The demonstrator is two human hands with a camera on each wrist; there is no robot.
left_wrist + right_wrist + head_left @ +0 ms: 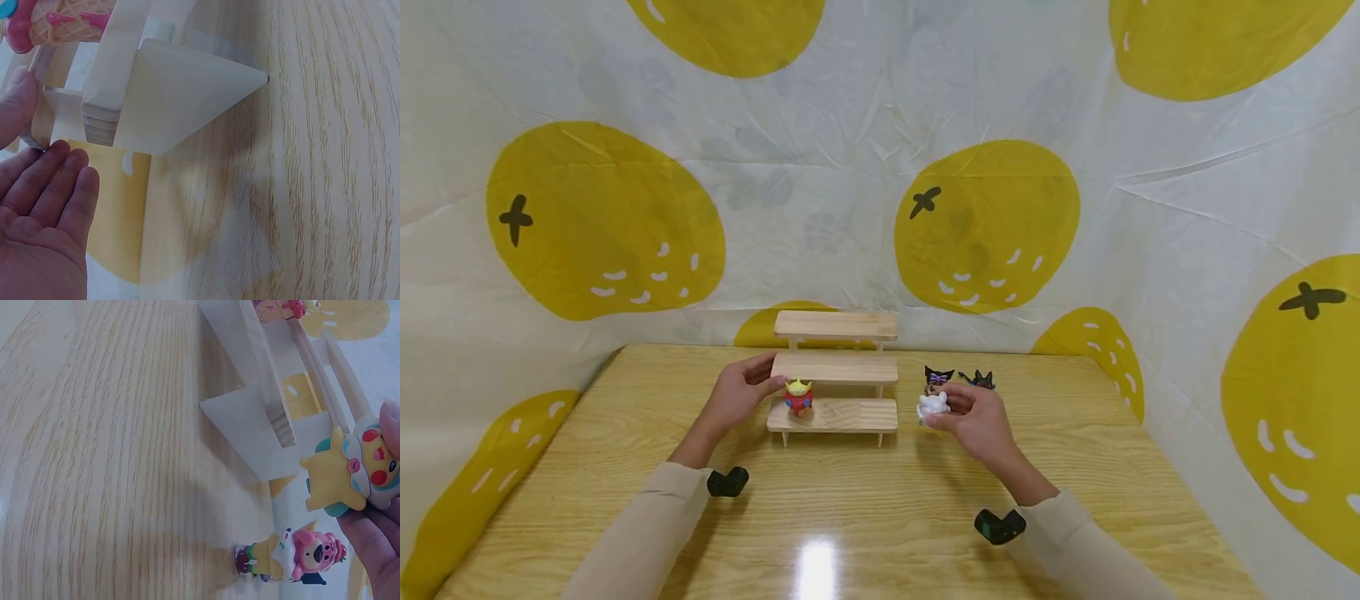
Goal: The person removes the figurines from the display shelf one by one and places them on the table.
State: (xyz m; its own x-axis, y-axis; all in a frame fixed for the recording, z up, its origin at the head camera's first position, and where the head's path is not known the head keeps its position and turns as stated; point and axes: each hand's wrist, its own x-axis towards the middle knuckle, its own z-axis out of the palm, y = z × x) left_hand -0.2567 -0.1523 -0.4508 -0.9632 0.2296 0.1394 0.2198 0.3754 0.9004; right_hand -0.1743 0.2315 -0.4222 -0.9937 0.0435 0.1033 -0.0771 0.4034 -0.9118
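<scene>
A three-tier wooden display shelf [833, 368] stands on the table. My left hand [741, 392] is at its left end, thumb and fingertips pinching the end of the middle tier in the left wrist view. On the bottom tier stands a small figurine [799, 398] with a red body and yellow headpiece; its waffle-patterned base [72, 22] shows up close. Right of the shelf, my right hand [977, 421] holds a yellow figurine [350, 469] with red cheeks and a white hood, raised off the table. Its head is partly covered by the thumb.
Behind the right hand stand a black-eared figurine [937, 377] and another dark figurine [979, 380]. In the right wrist view a pink bear figurine [309, 553] stands near the held one. A white curtain [820, 225] with yellow fruit prints hangs behind the wooden table [880, 517].
</scene>
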